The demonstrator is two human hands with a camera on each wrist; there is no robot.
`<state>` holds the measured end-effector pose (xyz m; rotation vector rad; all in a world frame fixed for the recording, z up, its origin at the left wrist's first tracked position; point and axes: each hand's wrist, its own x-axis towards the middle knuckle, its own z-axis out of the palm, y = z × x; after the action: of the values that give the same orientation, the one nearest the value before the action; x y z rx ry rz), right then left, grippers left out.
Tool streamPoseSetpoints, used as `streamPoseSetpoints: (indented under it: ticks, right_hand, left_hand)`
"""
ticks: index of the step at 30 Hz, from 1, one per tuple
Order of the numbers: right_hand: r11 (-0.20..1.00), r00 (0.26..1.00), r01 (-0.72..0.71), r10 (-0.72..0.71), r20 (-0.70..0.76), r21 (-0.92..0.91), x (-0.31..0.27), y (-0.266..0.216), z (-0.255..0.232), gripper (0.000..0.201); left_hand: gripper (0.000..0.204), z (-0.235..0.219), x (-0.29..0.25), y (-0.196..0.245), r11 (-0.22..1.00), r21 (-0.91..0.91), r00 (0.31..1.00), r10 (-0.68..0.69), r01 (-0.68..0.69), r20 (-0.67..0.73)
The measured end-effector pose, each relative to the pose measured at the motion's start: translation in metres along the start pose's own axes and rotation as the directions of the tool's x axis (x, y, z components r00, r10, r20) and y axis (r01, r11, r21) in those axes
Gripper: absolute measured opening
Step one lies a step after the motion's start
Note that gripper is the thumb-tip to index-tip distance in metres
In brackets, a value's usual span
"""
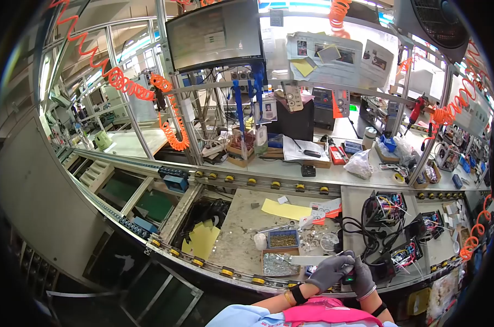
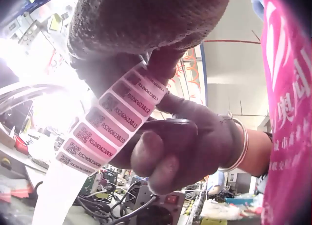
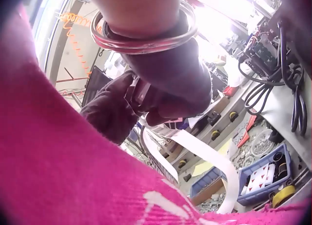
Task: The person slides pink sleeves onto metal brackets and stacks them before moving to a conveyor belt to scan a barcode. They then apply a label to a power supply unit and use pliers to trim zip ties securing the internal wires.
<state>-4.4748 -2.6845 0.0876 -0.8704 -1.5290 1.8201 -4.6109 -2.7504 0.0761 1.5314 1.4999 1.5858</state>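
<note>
My gloved left hand pinches a strip of labels printed with square codes and serial numbers. From the fingers the white strip stretches left over the bench, and in the right wrist view its blank side curls downward. Close against it, my gloved right hand grips a dark handheld device with a small green light or display; its exact kind is hidden by the fingers. The two hands meet in front of the pink apron, with the strip passing right beside the device.
A blue bin of small brass-coloured parts and a box of silver screws sit left of the hands. To the right are wired black units with black cables. Yellow rollers line the bench edge.
</note>
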Motion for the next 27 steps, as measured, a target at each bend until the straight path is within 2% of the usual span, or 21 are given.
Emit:
streamPoseSetpoints:
  ticks: [1,4,5,8,9,12,13,16,17,20,21,22,23,24,25,26,27]
  right_hand:
    - [1.0,1.0,-0.008,0.007,0.01,0.022,-0.004,-0.003,0.007,0.047]
    - [0.998,0.999,-0.04,0.038,0.037,0.042,-0.009,-0.003,0.018,0.044]
    - [0.997,0.997,-0.06,0.058,0.044,0.045,-0.009,0.0,0.019,0.042]
    - [0.997,0.995,-0.072,0.074,0.063,-0.038,0.003,0.033,0.001,0.035]
    - [0.977,0.988,0.144,-0.133,0.078,-0.155,-0.002,0.019,0.009,0.033]
    - [0.956,0.952,0.271,-0.284,-0.118,-0.116,-0.002,0.006,0.027,0.039]
    - [0.973,0.97,0.222,-0.226,-0.083,-0.063,-0.003,-0.002,0.028,0.041]
    - [0.924,0.946,0.309,-0.324,-0.03,-0.223,-0.005,-0.024,0.055,0.043]
    - [0.858,0.918,0.386,-0.394,0.047,-0.34,0.003,-0.01,0.053,0.044]
    - [0.79,0.887,0.456,-0.443,0.134,-0.411,-0.003,-0.016,0.071,0.045]
    - [0.768,0.869,0.493,-0.454,0.196,-0.409,-0.005,-0.027,0.073,0.046]
    - [0.756,0.85,0.524,-0.491,0.189,-0.394,-0.003,-0.025,0.071,0.048]
    - [0.709,0.838,0.537,-0.511,0.193,-0.456,-0.007,-0.027,0.063,0.047]
    - [0.757,0.879,0.471,-0.444,0.173,-0.453,-0.008,-0.033,0.055,0.044]
    - [0.726,0.877,0.471,-0.445,0.181,-0.501,-0.011,-0.027,0.038,0.041]
    - [0.698,0.881,0.459,-0.438,0.178,-0.55,-0.015,-0.015,0.017,0.038]
    - [0.661,0.894,0.423,-0.416,0.167,-0.62,-0.025,0.004,-0.007,0.035]
  left_hand:
    - [0.028,-0.007,-0.004,0.005,0.999,-0.02,0.999,-0.032,0.033,0.042]
    - [0.031,-0.019,-0.013,0.006,0.997,-0.045,0.998,0.063,-0.063,0.007]
    - [0.033,-0.026,-0.015,0.01,0.997,-0.069,0.999,0.02,-0.018,0.032]
    - [0.021,-0.035,-0.02,0.012,0.94,-0.258,0.975,-0.221,0.224,0.041]
    - [0.024,-0.036,-0.023,0.007,0.925,-0.302,0.968,-0.25,0.231,-0.027]
    - [0.024,-0.038,-0.028,-0.021,0.792,-0.437,0.897,-0.434,0.426,0.089]
    - [0.031,-0.042,-0.03,-0.02,0.738,-0.466,0.868,-0.465,0.488,0.173]
    - [0.039,-0.052,-0.028,-0.003,0.717,-0.316,0.781,-0.537,0.622,0.32]
    - [0.046,-0.05,-0.027,-0.005,0.679,-0.293,0.737,-0.585,0.674,0.339]
    - [0.046,-0.051,-0.03,-0.004,0.703,-0.212,0.728,-0.607,0.679,0.319]
    - [0.045,-0.048,-0.033,-0.005,0.652,-0.406,0.767,-0.57,0.64,0.293]
    - [0.045,-0.042,-0.04,-0.008,0.562,-0.575,0.788,-0.55,0.595,0.278]
    - [0.046,-0.036,-0.043,-0.01,0.449,-0.722,0.803,-0.542,0.527,0.249]
    - [0.044,-0.049,-0.038,-0.009,0.472,-0.516,0.68,-0.642,0.714,0.354]
    - [0.033,-0.034,-0.052,-0.043,0.305,-0.714,0.698,-0.625,0.63,0.349]
    - [0.021,-0.044,-0.046,-0.022,0.431,-0.67,0.756,-0.575,0.604,0.312]
    - [0.023,-0.055,-0.052,-0.025,0.871,-0.231,0.883,-0.361,0.435,0.299]
